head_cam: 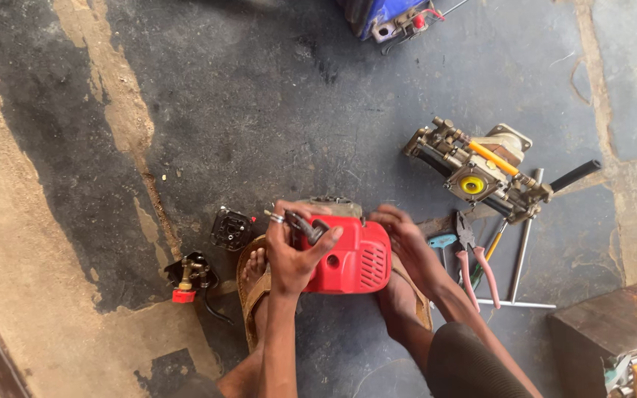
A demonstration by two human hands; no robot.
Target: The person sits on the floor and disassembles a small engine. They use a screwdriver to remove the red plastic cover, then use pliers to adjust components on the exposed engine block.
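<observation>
A small engine with a red plastic cover sits on the floor between my sandalled feet. My left hand grips its left end, fingers curled over a black part at the top; a ring shows on one finger. Against the engine's right side and upper back edge rests my right hand, its fingers wrapped over the housing. A grey metal part of the engine shows behind the red cover.
A brass and steel pump assembly with a yellow disc lies at the right. Pink-handled pliers, a screwdriver and a long metal wrench lie beside my right hand. Small black parts, one with a red tip, lie left. A dark box stands lower right.
</observation>
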